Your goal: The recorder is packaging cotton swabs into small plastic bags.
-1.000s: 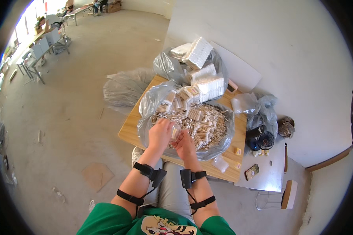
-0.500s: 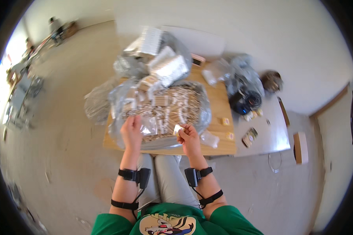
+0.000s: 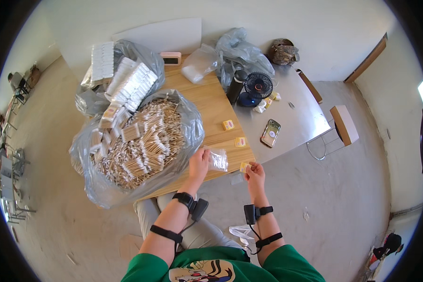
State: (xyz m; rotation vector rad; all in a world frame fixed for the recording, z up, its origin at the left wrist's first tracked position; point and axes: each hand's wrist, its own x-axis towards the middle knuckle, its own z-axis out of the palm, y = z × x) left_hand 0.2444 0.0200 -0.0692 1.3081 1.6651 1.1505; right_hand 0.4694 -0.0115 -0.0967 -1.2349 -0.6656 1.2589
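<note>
My left hand is closed on the edge of a small clear plastic bag above the table's front right corner. In my right hand, thumb and fingers pinch a small yellow and white card, just right of the bag and apart from it. To the left, an open grey plastic sack holds a large heap of wooden-stick cotton swabs, some loose and some in bundles. Two small yellow and white packets lie on the wooden table beyond my hands.
White packaged bundles are piled behind the swabs. On the grey side table stand a black fan, a dark bottle and a phone. A stool stands to the right.
The view has turned right, and both hands have moved from over the swab heap to the table's right front corner. Each hand keeps hold of its bag or card.
</note>
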